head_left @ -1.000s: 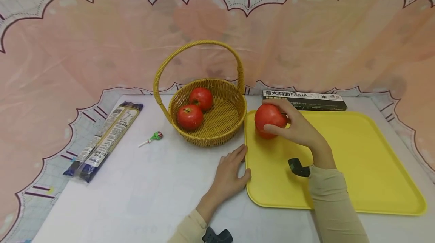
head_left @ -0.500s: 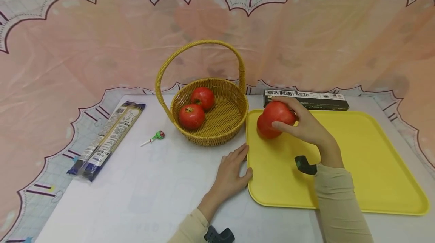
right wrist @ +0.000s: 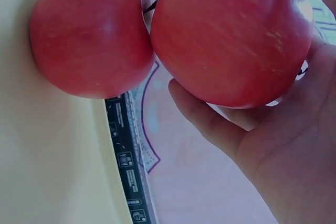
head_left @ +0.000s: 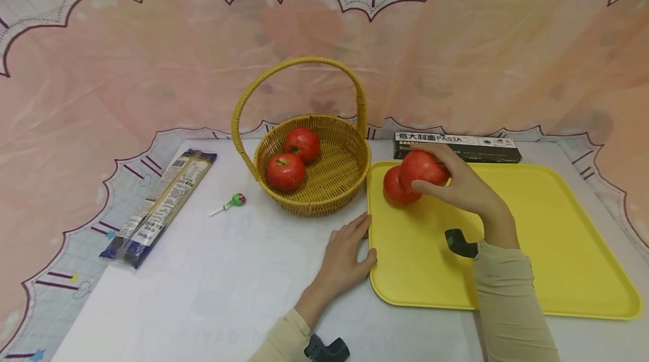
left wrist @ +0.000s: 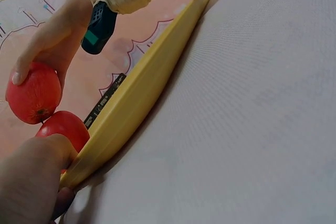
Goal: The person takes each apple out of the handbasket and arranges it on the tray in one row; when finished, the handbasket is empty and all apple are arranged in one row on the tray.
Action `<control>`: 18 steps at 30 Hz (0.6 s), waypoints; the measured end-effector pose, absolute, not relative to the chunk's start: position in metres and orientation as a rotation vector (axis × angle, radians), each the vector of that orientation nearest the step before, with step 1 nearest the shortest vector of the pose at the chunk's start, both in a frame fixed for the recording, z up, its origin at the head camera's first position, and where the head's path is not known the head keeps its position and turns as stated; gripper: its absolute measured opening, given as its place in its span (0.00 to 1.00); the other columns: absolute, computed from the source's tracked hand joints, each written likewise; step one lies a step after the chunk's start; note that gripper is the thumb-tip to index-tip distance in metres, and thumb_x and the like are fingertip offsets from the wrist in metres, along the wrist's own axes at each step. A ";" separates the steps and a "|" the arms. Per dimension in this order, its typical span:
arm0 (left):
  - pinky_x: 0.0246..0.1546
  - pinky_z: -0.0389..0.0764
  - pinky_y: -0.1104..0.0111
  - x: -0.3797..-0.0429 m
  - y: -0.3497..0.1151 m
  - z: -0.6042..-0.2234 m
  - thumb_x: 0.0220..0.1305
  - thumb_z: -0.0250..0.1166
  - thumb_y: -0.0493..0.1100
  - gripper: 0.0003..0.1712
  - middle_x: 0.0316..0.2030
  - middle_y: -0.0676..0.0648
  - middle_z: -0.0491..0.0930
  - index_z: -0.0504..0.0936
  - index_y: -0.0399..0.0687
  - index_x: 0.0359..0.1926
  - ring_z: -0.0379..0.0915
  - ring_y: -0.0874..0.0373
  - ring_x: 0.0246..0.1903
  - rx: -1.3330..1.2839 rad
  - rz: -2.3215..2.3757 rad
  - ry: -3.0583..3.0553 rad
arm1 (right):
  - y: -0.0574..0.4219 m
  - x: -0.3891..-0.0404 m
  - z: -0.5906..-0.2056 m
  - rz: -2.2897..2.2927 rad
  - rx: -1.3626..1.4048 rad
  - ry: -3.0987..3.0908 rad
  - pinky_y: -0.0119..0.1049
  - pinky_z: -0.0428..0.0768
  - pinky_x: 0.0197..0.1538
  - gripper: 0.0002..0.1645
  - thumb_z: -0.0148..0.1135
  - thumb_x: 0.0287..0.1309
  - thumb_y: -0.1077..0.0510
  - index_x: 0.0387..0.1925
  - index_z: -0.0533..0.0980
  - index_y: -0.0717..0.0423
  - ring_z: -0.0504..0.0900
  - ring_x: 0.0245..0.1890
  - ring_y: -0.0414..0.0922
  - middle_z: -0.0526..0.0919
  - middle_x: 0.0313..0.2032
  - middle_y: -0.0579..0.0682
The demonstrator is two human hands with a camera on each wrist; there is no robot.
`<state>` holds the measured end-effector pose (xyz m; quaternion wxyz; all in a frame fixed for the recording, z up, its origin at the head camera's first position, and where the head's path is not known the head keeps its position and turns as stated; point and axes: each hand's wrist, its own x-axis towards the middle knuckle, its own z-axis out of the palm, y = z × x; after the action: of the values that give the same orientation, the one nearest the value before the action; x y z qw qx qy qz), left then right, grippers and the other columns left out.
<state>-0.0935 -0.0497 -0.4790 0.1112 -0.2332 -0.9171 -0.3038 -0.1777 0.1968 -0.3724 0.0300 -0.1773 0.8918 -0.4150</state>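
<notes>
My right hand (head_left: 458, 184) grips a red apple (head_left: 422, 169) between thumb and fingers, above the left part of a yellow tray (head_left: 507, 272). Under it sits a second red apple (head_left: 399, 188) on the tray; in the right wrist view the held apple (right wrist: 231, 35) meets the lower apple (right wrist: 92, 35) near its stem. My left hand (head_left: 341, 258) rests at the tray's left edge, fingers extended and fingertips on the rim. From the left wrist, the held apple (left wrist: 34, 93) appears just over the other, which the left hand (left wrist: 31, 177) partly hides.
A wicker basket (head_left: 334, 182) with a tall handle holds two red apples (head_left: 286, 172) behind my left hand. A pasta box (head_left: 471, 151) lies behind the tray. Further left are a lollipop (head_left: 235, 200) and plastic-wrapped noodle packs (head_left: 162, 204) on the white table.
My right hand has shifted to the right with the held apple, uncovering more of the lower apple. The left hand has stayed at the tray's edge.
</notes>
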 end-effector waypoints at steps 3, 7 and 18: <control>0.39 0.61 0.71 -0.094 -0.049 -0.479 0.53 0.56 0.48 0.34 0.62 0.51 0.63 0.63 0.46 0.62 0.67 0.59 0.51 -0.688 -0.896 -2.691 | 0.199 -0.178 -0.373 -1.268 -0.526 2.756 0.55 0.70 0.50 0.41 0.64 0.42 0.42 0.60 0.57 0.27 0.62 0.56 0.49 0.59 0.60 0.38; 0.39 0.61 0.71 -0.094 -0.049 -0.480 0.53 0.56 0.48 0.34 0.62 0.51 0.63 0.63 0.46 0.62 0.66 0.59 0.52 -0.690 -0.893 -2.687 | 0.202 -0.177 -0.373 -1.241 -0.492 2.774 0.55 0.70 0.49 0.41 0.64 0.42 0.41 0.60 0.57 0.26 0.62 0.56 0.50 0.58 0.61 0.39; 0.39 0.60 0.71 -0.094 -0.049 -0.479 0.52 0.57 0.47 0.34 0.62 0.51 0.63 0.63 0.46 0.62 0.66 0.60 0.53 -0.675 -0.879 -2.687 | 0.207 -0.179 -0.374 -1.212 -0.498 2.784 0.56 0.69 0.50 0.41 0.64 0.42 0.41 0.60 0.58 0.29 0.61 0.56 0.51 0.56 0.62 0.41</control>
<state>-0.0937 -0.0494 -0.4793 0.1174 -0.2306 -0.9181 -0.3002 -0.1791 0.2070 -0.3736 0.0322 -0.1618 0.9043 -0.3936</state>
